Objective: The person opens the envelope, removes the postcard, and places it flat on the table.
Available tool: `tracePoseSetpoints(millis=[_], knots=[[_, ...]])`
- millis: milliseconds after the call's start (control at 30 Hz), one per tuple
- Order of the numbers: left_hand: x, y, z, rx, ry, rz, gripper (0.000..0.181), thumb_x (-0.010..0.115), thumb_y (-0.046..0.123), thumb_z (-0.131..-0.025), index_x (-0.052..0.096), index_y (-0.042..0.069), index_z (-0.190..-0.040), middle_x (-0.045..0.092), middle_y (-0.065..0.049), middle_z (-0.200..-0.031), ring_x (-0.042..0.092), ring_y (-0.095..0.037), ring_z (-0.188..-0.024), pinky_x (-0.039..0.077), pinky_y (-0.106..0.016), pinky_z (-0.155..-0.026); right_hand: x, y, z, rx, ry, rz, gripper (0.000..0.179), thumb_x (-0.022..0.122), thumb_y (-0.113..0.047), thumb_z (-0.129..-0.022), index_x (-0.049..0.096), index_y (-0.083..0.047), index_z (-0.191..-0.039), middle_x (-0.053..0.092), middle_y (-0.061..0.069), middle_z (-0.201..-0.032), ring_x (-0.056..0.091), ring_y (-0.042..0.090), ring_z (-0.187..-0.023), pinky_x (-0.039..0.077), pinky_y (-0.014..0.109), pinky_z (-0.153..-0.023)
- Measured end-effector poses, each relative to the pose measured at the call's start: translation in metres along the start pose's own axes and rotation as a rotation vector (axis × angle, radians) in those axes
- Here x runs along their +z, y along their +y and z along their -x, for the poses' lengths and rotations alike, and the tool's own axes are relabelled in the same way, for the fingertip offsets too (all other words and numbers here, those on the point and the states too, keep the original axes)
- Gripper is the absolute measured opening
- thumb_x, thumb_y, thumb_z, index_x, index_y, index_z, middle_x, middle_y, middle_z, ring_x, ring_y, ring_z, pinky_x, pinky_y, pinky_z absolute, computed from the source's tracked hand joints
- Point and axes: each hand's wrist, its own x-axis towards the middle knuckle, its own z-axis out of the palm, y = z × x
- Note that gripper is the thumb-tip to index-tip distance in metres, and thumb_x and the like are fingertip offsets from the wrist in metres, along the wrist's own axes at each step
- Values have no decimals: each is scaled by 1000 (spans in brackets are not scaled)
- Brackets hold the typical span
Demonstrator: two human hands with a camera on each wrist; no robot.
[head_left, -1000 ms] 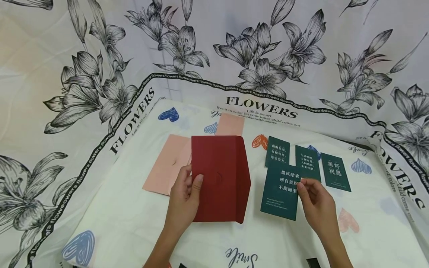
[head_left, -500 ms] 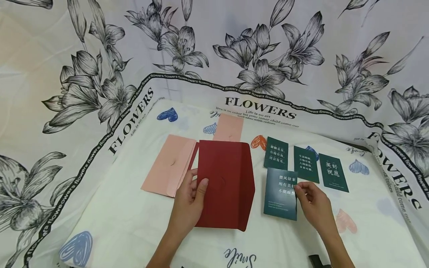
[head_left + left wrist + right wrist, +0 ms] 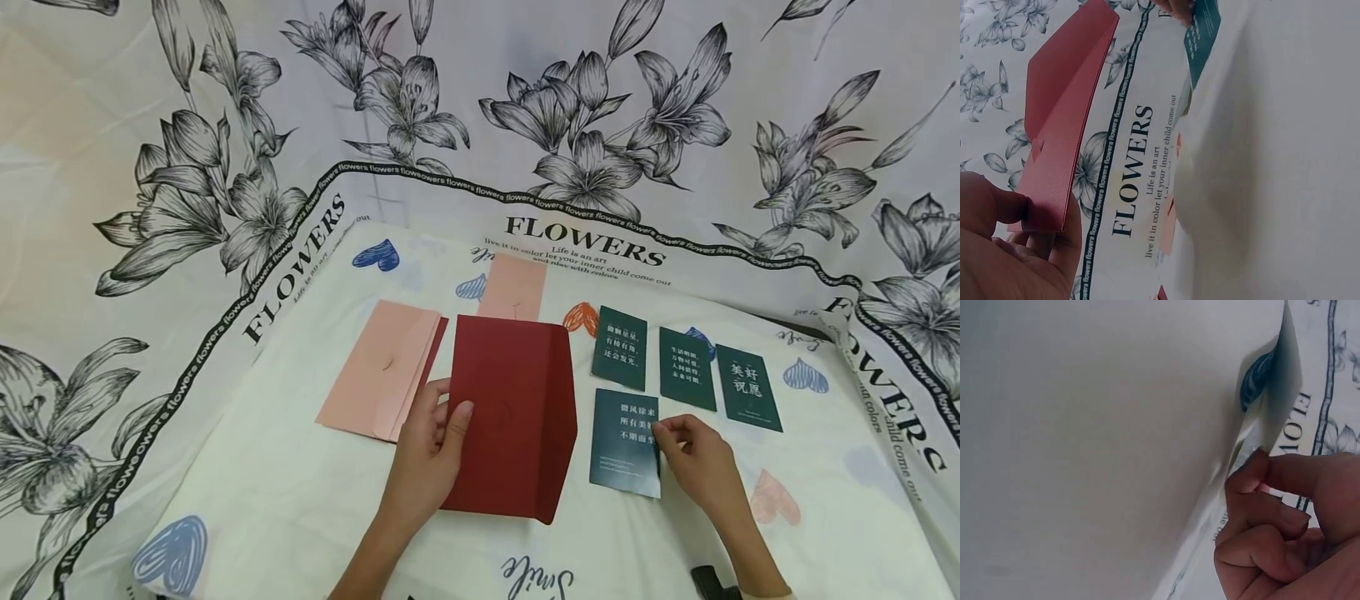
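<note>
My left hand (image 3: 429, 454) grips a dark red envelope (image 3: 506, 417) by its left edge, thumb on the front and fingers behind. Its pointed flap (image 3: 557, 421) stands out on the right side, unfolded. In the left wrist view the envelope (image 3: 1063, 125) is tilted and raised off the cloth. My right hand (image 3: 697, 458) pinches the right edge of a dark green card (image 3: 624, 446) with white Chinese text, between thumb and index finger. The right wrist view shows the pinch (image 3: 1272, 512), with the card (image 3: 1285, 381) seen nearly edge-on.
Pink envelopes (image 3: 382, 367), with a red edge showing beneath, lie left of the red envelope. Another pink envelope (image 3: 513, 287) lies behind it. Three green cards (image 3: 621, 348) lie at the back right. A white cloth (image 3: 285, 500) printed with hearts covers the surface; flowered fabric (image 3: 420, 100) hangs behind.
The red envelope has shifted slightly right and toward me, uncovering more of the pink envelopes. The right hand and its green card have moved a little nearer, and the card's tilt has changed.
</note>
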Motion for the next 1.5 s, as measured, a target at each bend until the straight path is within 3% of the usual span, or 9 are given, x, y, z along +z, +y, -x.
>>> tracePoseSetpoints(millis=[267,567,733,833,933,1033,1167,1333,1500], knots=[[-2,-3,1,-8,1,-33,30,58,28,-111,53,24,-140,78,7,-110,75,-19,-80,61,-34,-67,6,1,-5,-18,-33,91,31,71,-32,-102,66,-1,-106,70,6,-86,59,20,-74,46,30,-59],[-1,-3,2,-23,-21,-11,29,58,28,-111,54,25,-139,79,8,-108,76,-19,-81,62,-36,-69,-2,-18,7,-92,-17,65,32,67,-38,-105,68,-7,-112,70,2,-90,55,18,-72,44,29,-58],[5,-1,3,-3,-29,-7,29,59,28,-110,54,26,-139,78,10,-109,77,-16,-83,63,-36,-71,-2,-56,28,-270,-43,-151,28,62,-41,-108,69,-17,-120,74,-6,-95,70,17,-81,54,24,-66],[11,-1,3,-6,-56,4,28,58,30,-111,54,27,-138,78,12,-108,77,-16,-83,62,-36,-70,2,-78,40,-344,-133,-343,23,61,-31,-110,68,-18,-127,77,-5,-102,74,24,-84,59,28,-69],[16,-1,5,-23,-90,15,28,57,33,-111,53,28,-138,78,13,-107,76,-16,-82,62,-36,-70,7,-97,48,-369,-222,-471,23,61,-25,-110,66,-17,-130,75,4,-100,69,25,-73,57,32,-62],[21,-2,8,-23,-109,2,29,56,34,-111,53,30,-140,77,14,-106,71,-15,-76,60,-33,-67,12,-111,53,-372,-251,-506,20,63,-27,-109,67,-18,-126,72,9,-91,64,21,-64,54,32,-57],[23,-4,9,18,-103,-40,30,55,36,-111,52,30,-141,76,15,-101,62,-14,-68,55,-30,-62,15,-120,58,-354,-215,-502,15,66,-29,-107,67,-20,-119,71,3,-85,62,18,-60,52,30,-53],[23,-4,9,75,-145,-56,48,66,28,-107,44,31,-150,72,13,-120,72,-11,-98,60,-34,-81,17,-124,61,-338,-197,-524,16,65,-28,-107,69,-18,-119,71,-1,-80,62,19,-60,51,30,-52],[24,-4,10,102,-179,-134,82,76,34,-100,24,34,-163,57,11,-142,61,-12,-124,56,-41,-99,21,-127,65,-377,-188,-559,12,63,-25,-108,69,-18,-116,67,2,-71,59,18,-58,49,30,-50]])
